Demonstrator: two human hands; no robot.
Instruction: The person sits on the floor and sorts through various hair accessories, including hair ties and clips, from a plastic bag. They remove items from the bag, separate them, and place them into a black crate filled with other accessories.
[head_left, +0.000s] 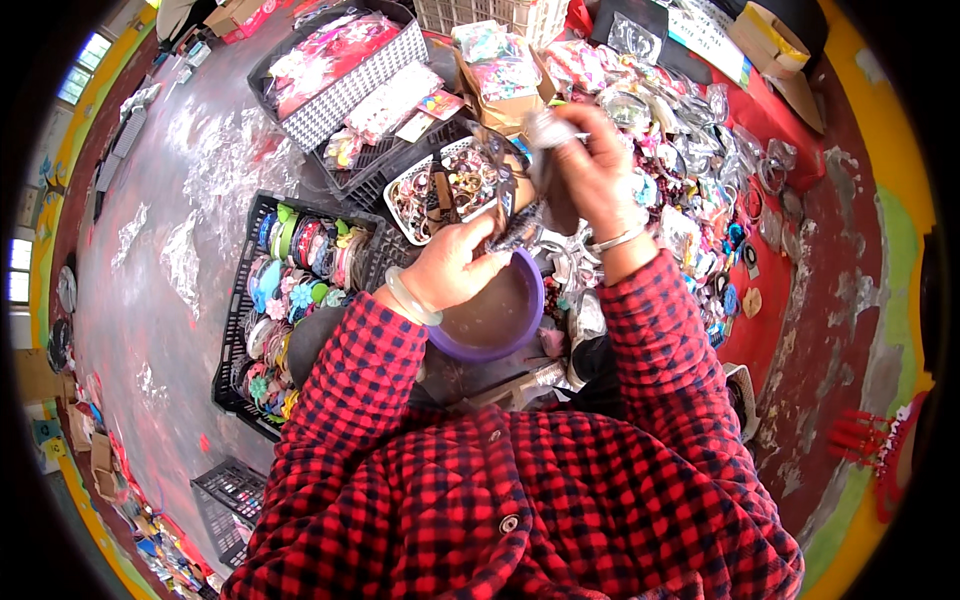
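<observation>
My left hand (450,265), a pale bangle at its wrist, is closed on a bunch of dark headbands (512,192) that stick up between my hands. My right hand (604,180) is raised beside them, fingers closed around a greyish cloth (551,130), smeared by motion. The cloth is against or close to the headbands; I cannot tell if they touch. Below both hands stands a purple basin (537,318) holding murky brownish water. Just behind it, a white basket (397,208) holds many small hair ornaments and bands.
At the left, a black crate (222,385) is packed with colourful headbands. Farther back are a grey crate (352,85) of bagged goods and a cardboard box (500,110). A large heap of packaged hair accessories (690,170) spreads over red cloth at the right.
</observation>
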